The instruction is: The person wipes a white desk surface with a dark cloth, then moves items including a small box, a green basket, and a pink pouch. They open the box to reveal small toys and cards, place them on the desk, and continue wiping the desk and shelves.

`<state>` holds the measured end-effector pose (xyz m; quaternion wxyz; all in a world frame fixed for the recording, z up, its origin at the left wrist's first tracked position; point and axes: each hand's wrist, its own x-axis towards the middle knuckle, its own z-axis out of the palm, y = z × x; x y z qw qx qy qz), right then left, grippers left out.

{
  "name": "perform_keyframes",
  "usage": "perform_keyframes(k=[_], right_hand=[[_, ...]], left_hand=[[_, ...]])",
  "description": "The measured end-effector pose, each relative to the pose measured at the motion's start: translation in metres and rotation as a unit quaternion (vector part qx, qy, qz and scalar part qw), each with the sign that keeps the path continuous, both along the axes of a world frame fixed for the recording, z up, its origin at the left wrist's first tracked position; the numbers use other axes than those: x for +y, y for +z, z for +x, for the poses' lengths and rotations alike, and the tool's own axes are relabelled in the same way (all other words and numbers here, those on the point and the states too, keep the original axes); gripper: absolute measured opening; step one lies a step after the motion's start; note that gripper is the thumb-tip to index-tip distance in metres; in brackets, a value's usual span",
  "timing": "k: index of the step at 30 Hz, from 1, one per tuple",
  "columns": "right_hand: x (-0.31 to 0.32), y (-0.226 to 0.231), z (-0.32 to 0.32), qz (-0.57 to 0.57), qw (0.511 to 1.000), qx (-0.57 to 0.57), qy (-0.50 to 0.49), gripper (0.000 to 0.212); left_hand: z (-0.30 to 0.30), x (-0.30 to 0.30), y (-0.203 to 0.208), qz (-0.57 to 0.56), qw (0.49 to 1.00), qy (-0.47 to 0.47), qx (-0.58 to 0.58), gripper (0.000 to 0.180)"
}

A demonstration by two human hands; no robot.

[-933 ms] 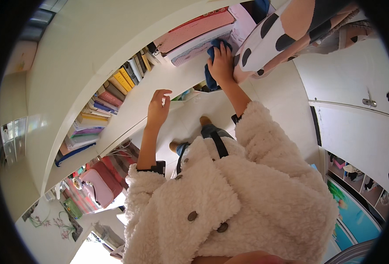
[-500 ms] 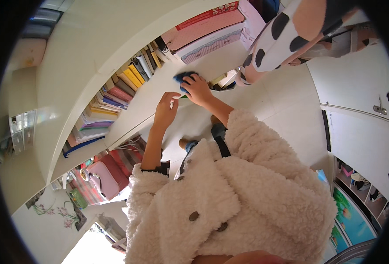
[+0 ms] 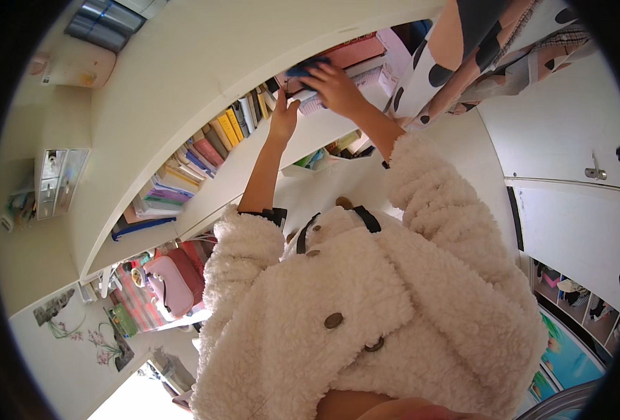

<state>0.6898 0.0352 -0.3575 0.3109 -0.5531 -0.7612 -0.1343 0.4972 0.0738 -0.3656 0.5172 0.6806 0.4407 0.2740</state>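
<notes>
My right hand [image 3: 336,89] presses a dark blue cloth [image 3: 306,68] against the front of a pink box [image 3: 357,54] on the shelf; the hand is slightly blurred. Close by on its left, my left hand [image 3: 283,120] is raised at the box's left end, beside the last books. Its fingers point up and its thumb stands apart; nothing shows in its grasp. The fingertips seem to touch the box edge, though the contact is hard to make out. A paler patterned box [image 3: 367,78] sits below the pink one, partly behind my right hand.
A row of books [image 3: 215,138] stands along the curved shelf, with files [image 3: 149,203] at its left end. Below my forearms is an open compartment with small items [image 3: 334,148]. A spotted curtain [image 3: 457,59] hangs at the right. A pink bag [image 3: 173,283] lies lower left.
Both hands have moved up and away from me, from the lower shelf surface to the pink box. The cloth went with my right hand.
</notes>
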Motion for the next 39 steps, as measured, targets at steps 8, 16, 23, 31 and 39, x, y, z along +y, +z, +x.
perform_keyframes(k=[8,16,23,31,39], right_hand=[[-0.01,-0.005,0.108,0.011,0.98,-0.02,-0.199,0.036],[-0.074,0.009,0.066,-0.168,0.943,0.243,-0.154,0.027],[-0.145,0.019,0.069,-0.188,0.927,0.294,-0.137,0.03],[-0.156,0.017,0.063,-0.315,0.805,0.427,-0.266,0.037],[-0.065,-0.038,0.042,-0.33,0.678,0.454,-0.475,0.073]], left_hand=[[0.023,-0.007,0.056,0.21,0.941,0.047,0.262,0.056],[0.125,0.043,0.104,0.391,0.918,-0.053,0.039,0.066],[0.148,0.091,0.099,0.338,0.933,-0.087,0.084,0.067],[0.152,0.103,0.085,0.309,0.936,-0.128,0.111,0.07],[0.147,0.107,0.085,0.292,0.936,-0.159,0.118,0.073]])
